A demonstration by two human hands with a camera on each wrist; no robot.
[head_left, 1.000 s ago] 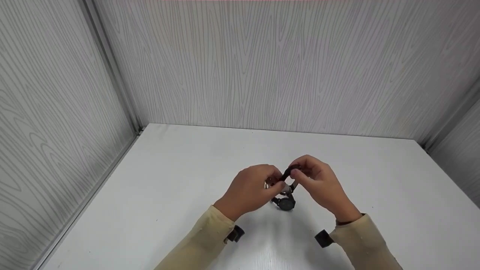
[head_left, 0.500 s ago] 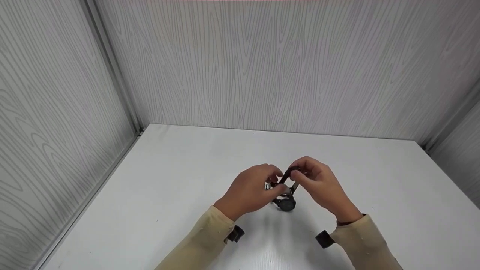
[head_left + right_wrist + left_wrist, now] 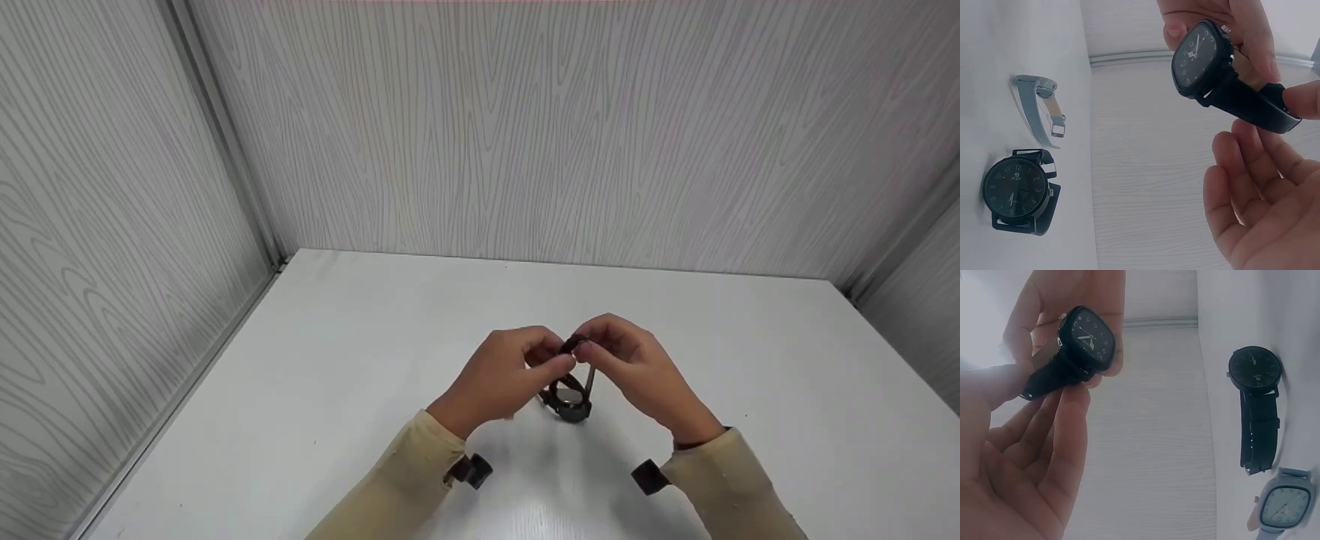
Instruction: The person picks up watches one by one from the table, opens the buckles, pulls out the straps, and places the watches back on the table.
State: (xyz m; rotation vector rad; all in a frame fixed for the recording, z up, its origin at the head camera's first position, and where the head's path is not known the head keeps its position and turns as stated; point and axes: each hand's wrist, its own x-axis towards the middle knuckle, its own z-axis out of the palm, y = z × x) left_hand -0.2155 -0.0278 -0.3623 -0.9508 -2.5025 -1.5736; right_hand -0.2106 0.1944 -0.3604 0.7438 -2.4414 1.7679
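Note:
Both hands hold one black wristwatch (image 3: pixel 1089 340) with a rounded-square dark dial, up off the table. My left hand (image 3: pixel 502 382) pinches a band of it between thumb and fingers. On the other side, my right hand (image 3: pixel 637 367) pinches the black strap (image 3: pixel 1247 104) near its bent end. In the head view the watch's silvery back (image 3: pixel 568 395) faces me below the fingers, and the dial is hidden there. Beneath lies a round black watch (image 3: pixel 1013 188) with its strap buckled. A pale blue-grey watch (image 3: pixel 1286 506) lies close to it, mostly covered by my left hand in the head view.
A white table (image 3: pixel 375 322) carries the watches. Wood-grain panels stand behind it (image 3: pixel 487 135) and along the left side (image 3: pixel 97 247). Small black wrist cameras (image 3: pixel 649 476) sit at both cuffs.
The held watch's case has swung lower in the head view, overlapping the round black watch. My right fingers have shifted slightly left, and the left fingers have closed in on the strap beside them.

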